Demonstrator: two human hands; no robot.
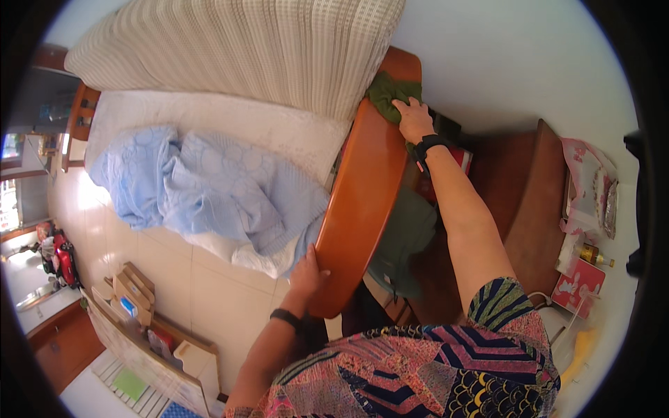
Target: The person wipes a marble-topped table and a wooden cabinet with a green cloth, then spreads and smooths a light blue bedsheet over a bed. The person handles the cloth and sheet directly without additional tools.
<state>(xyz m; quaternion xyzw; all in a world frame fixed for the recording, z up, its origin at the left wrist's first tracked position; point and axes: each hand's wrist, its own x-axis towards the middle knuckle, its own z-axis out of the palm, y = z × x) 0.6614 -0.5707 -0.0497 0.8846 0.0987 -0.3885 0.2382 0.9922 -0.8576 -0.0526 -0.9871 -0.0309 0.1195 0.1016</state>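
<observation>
My right hand presses a dark green cloth onto the far end of a polished wooden sofa armrest, close to the backrest. The cloth lies bunched across the wood and over its edge. My left hand rests on the near outer edge of the same armrest, its fingers on the seat side and the thumb on top. It holds no loose thing. A light blue blanket lies crumpled on the seat beside the armrest, over a white cloth. Black bands are on both my wrists.
The striped cushioned backrest stands behind the pale seat cover. Right of the armrest are a dark green bag or cloth and a brown wooden cabinet against the wall. A low table and cardboard pieces stand at lower left.
</observation>
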